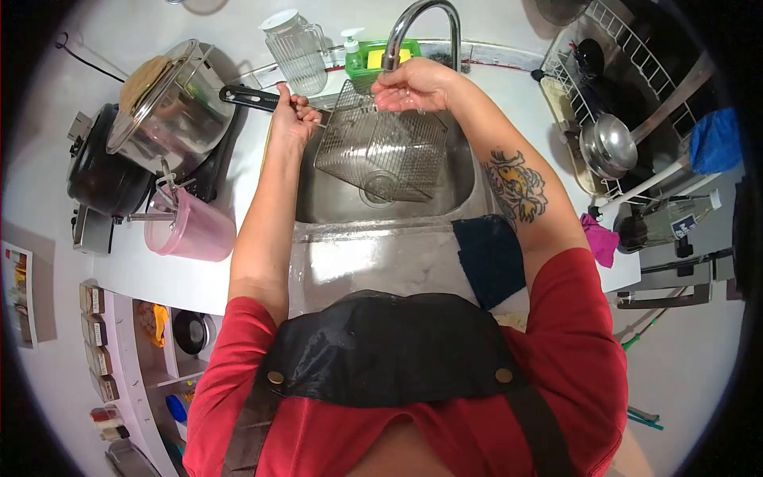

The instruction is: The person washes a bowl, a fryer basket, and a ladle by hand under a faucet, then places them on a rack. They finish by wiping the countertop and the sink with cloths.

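A wire mesh basket (381, 151) is tilted inside the metal sink (310, 208). Its black handle (253, 98) points to the left, over the counter. My left hand (296, 115) is closed around the inner end of this handle, at the sink's left edge. Under the spout of the chrome faucet (433, 9), my right hand (412, 86) is cupped with its palm up, over the upper part of the basket. Water wets its fingers, which hold nothing else that shows.
A glass pitcher (294, 60) and a green caddy with a yellow sponge (387, 57) stand behind the sink. Pots (171, 111) and a pink container (195, 226) are left. A dish rack (628, 32) with ladles is right; a dark cloth (491, 261) lies in front.
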`<action>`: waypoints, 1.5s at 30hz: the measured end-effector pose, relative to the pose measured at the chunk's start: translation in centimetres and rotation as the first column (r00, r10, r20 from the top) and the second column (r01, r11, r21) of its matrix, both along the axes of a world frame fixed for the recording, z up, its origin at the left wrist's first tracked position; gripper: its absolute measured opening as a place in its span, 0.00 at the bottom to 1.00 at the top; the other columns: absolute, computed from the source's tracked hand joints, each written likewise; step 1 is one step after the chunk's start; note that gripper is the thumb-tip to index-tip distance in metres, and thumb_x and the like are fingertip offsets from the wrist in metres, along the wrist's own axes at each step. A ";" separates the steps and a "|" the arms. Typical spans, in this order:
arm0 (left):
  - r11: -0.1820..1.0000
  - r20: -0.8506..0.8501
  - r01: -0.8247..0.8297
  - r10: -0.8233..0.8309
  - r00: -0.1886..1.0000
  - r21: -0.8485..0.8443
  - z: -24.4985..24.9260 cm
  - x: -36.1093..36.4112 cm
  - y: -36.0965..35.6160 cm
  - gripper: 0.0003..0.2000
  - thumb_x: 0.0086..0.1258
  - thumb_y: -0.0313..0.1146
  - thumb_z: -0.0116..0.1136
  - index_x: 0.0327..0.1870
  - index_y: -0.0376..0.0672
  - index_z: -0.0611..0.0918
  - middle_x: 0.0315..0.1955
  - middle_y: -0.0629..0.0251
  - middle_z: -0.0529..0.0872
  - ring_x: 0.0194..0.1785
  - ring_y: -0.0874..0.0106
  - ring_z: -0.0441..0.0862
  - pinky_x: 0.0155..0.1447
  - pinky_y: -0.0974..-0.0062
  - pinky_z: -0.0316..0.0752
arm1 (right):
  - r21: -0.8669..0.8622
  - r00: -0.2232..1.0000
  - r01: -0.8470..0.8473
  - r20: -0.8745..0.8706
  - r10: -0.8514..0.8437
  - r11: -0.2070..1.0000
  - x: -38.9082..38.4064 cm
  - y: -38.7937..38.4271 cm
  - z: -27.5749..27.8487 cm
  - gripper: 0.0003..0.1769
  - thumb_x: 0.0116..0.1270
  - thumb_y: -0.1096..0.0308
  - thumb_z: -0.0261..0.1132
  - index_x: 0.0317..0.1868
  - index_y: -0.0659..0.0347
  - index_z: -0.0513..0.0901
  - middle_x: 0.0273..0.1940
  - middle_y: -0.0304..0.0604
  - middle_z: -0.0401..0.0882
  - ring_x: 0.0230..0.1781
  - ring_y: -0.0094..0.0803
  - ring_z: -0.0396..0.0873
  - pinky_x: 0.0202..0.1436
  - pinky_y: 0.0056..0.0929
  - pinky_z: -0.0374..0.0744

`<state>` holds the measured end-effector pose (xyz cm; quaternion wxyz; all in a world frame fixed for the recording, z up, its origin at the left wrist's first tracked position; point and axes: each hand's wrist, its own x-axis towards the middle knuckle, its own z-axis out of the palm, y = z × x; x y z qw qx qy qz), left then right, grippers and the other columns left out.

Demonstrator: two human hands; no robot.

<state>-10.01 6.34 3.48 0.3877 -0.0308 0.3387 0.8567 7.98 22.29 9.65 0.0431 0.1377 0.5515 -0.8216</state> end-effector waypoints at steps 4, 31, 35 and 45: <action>0.998 -0.171 0.055 -0.048 0.984 0.038 0.7 0.8 -1.0 0.21 0.61 0.53 0.48 0.15 0.49 0.65 0.10 0.75 0.62 0.11 0.82 0.48 0.17 0.84 0.48 | 0.576 0.937 0.327 -0.096 -0.335 0.749 0.9 1.7 -1.0 0.09 0.56 0.74 0.53 0.35 0.68 0.76 0.30 0.47 0.77 0.30 0.28 0.78 0.30 0.22 0.77; 0.908 -0.961 0.418 -0.132 0.243 -0.019 9.0 7.9 -2.8 0.10 0.59 0.37 0.52 0.28 0.42 0.67 0.18 0.72 0.63 0.20 0.80 0.58 0.26 0.82 0.55 | 0.967 0.768 0.000 0.164 0.619 -0.256 -2.0 -7.6 -15.0 0.10 0.52 0.69 0.55 0.35 0.52 0.79 0.40 0.37 0.70 0.51 0.36 0.65 0.51 0.44 0.62; 0.900 -0.968 0.355 -0.239 -0.078 -0.251 9.2 8.3 -4.7 0.05 0.61 0.29 0.47 0.28 0.37 0.70 0.24 0.64 0.68 0.30 0.73 0.70 0.40 0.72 0.70 | 0.985 0.831 -0.074 0.148 0.536 -0.158 -2.2 -5.1 -16.6 0.14 0.50 0.67 0.57 0.40 0.51 0.79 0.41 0.39 0.70 0.51 0.36 0.65 0.52 0.41 0.61; 0.894 -0.955 0.339 -0.289 -0.066 -0.294 7.8 10.0 -3.7 0.05 0.62 0.29 0.49 0.30 0.36 0.73 0.26 0.66 0.73 0.31 0.78 0.71 0.41 0.77 0.70 | 0.959 0.955 -0.071 0.146 0.260 -0.276 -2.5 -6.8 -18.4 0.17 0.49 0.60 0.59 0.42 0.42 0.79 0.45 0.43 0.69 0.51 0.43 0.63 0.54 0.53 0.55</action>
